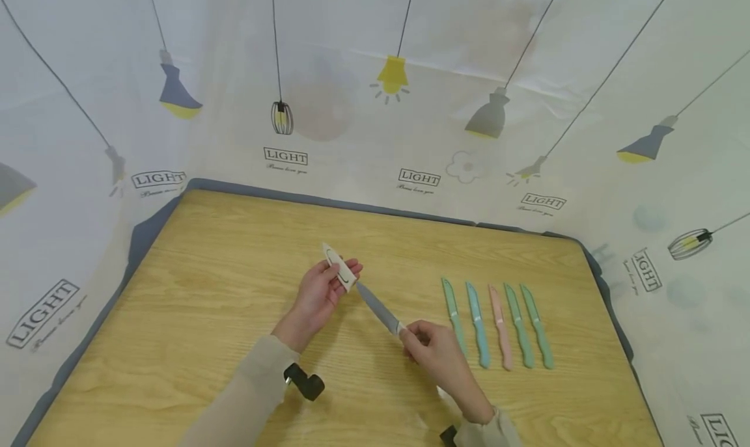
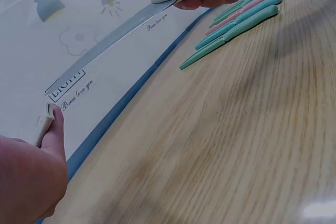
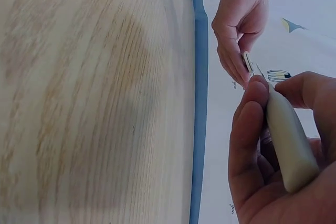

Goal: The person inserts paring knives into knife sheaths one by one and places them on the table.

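Note:
In the head view my left hand [image 1: 316, 295] pinches a white knife sheath [image 1: 346, 277] between thumb and fingers. My right hand [image 1: 436, 352] grips a knife by its off-white handle [image 3: 289, 135], which shows clearly in the right wrist view. The bare grey blade [image 1: 377, 308] slants toward the left hand, its tip right by the wide end of the sheath. Whether tip and sheath touch, I cannot tell. Both are held above the wooden table [image 1: 222, 258]. In the left wrist view the blade [image 2: 110, 40] spans the gap between the two hands.
Right of my right hand lie several sheathed knives in a row: a green knife [image 1: 450, 297] partly behind the hand, a blue knife [image 1: 477, 326], a pink knife [image 1: 500, 326] and more green knives [image 1: 536, 326]. A lamp-printed sheet [image 1: 351, 128] rises around the table's edges.

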`<action>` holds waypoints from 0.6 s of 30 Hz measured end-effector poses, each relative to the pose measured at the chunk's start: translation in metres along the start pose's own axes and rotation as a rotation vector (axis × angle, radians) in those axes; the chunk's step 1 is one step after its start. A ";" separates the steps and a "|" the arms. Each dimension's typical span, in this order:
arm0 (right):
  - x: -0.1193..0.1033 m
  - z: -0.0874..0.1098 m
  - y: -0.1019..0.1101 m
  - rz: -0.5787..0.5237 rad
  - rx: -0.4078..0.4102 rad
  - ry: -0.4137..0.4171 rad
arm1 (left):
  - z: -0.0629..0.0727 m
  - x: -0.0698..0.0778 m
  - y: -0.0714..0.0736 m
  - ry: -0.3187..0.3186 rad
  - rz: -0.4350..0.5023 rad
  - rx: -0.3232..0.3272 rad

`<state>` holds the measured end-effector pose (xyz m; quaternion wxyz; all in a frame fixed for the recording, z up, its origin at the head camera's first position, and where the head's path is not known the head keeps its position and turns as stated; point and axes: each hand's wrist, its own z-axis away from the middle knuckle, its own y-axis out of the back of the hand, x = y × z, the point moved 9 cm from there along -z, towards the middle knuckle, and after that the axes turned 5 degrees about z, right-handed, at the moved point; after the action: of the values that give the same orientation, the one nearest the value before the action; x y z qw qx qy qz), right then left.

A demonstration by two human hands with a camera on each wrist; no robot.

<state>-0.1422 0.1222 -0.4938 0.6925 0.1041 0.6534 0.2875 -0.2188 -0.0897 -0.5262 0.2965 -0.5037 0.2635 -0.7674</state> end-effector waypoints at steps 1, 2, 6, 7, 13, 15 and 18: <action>0.000 0.000 0.000 -0.001 0.001 0.001 | 0.000 0.000 0.000 0.001 0.003 0.000; 0.000 0.000 0.000 -0.002 0.001 0.002 | 0.000 -0.001 0.000 0.001 0.005 0.002; -0.001 0.000 0.000 0.005 0.002 0.000 | 0.000 -0.002 -0.001 0.007 0.010 0.006; -0.001 0.000 0.000 0.009 0.002 0.000 | -0.001 -0.002 -0.001 0.007 0.011 0.006; -0.001 0.000 -0.001 0.027 0.004 0.003 | 0.000 -0.002 -0.003 0.009 0.015 -0.001; -0.001 0.000 -0.001 0.035 0.006 0.001 | 0.000 -0.002 -0.004 0.010 0.017 -0.007; -0.001 0.000 -0.001 0.052 0.002 0.000 | 0.000 -0.002 -0.006 0.006 0.014 -0.019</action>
<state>-0.1420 0.1209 -0.4940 0.6848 0.1215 0.6508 0.3047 -0.2190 -0.0842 -0.5232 0.2962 -0.5024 0.2749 -0.7644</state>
